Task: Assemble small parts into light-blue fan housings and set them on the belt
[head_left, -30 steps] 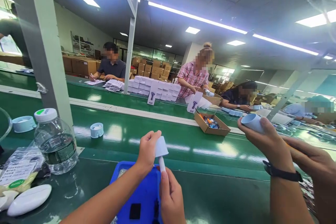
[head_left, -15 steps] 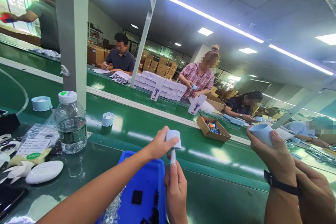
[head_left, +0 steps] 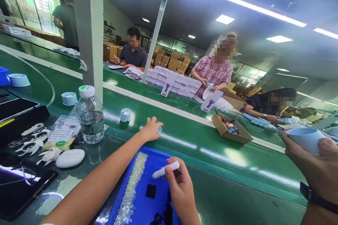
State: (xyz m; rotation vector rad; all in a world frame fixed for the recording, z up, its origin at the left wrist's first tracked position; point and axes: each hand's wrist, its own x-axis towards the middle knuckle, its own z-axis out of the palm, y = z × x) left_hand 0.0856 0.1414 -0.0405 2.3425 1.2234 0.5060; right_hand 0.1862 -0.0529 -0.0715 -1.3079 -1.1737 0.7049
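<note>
**Two hands, two parts, over the blue tray**

The left hand [head_left: 151, 130] reaches out over the green belt [head_left: 185, 140], beyond the far edge of the blue tray [head_left: 155, 179]. Its fingers are curled shut around a small pale-blue cap [head_left: 159, 129], of which only a sliver shows between thumb and forefinger (the rest is hidden by the hand). The hand sits low over the belt; whether the cap touches the belt cannot be told.

The right hand [head_left: 181, 191] is nearer the person, above the tray. Thumb and fingers pinch one end of a white stick [head_left: 165, 169], which lies nearly level and points left, its free end over the tray. The grip is closed on the stick; the other fingers are folded below it.

In the tray lie a strip of tiny clear beads [head_left: 130, 190] along the left side, a black square [head_left: 150, 191] and some dark bits near the bottom edge.

At the right edge a co-worker's hand [head_left: 314, 161], with a dark watch on the wrist, holds a pale-blue cup [head_left: 306, 139]. On the belt to the left stand a water bottle [head_left: 91, 114] and a small blue ring [head_left: 125, 115], well apart from both hands. A cardboard box [head_left: 231, 130] rests further up the belt.
</note>
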